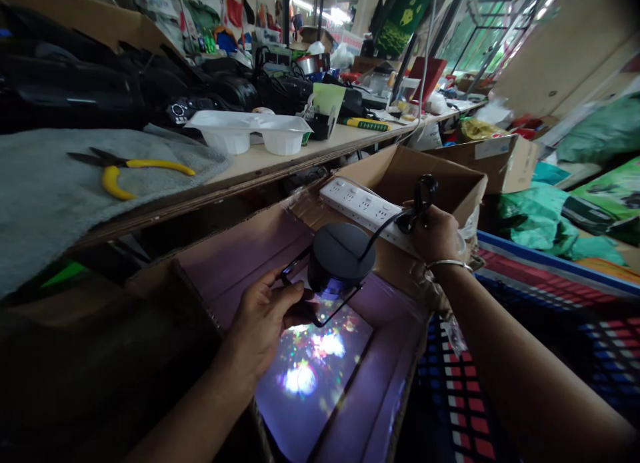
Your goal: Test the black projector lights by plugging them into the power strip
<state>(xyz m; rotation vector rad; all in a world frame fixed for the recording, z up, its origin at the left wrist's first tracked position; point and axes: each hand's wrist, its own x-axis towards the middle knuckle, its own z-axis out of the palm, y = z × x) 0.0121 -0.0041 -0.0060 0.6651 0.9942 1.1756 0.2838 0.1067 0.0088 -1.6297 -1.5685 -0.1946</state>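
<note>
- Left hand (260, 320), lower centre of the frame: fingers (290, 291) curled narrow around the wire bracket of a black round lamp (340, 253), holding it over an open box (320, 390); the thumb lies along the bracket's near side
- Right hand (435, 233), right of centre: fingers closed on a black plug (424, 188) raised just above a white power strip (363, 206); a bangle (447, 264) sits on the wrist
- The lamp hangs face down at the centre of the frame; a black cord (383, 233) runs from its top to the plug; coloured specks of light fall on the box floor beneath it
- The strip lies along the box's far flap, its sockets facing up; a second carton (425, 173) stands just behind it
- Judgement: the work goes best with the left hand keeping the lamp level and steady, so the light stays on the box floor, while the right moves the plug straight along the socket's axis; slack in the cord should be kept, lest a tug swing the lamp
- Upper left: a tabletop (280, 160) with yellow pliers (130, 170) on a grey cloth (45, 190); a white tray (255, 130) stands near them
</note>
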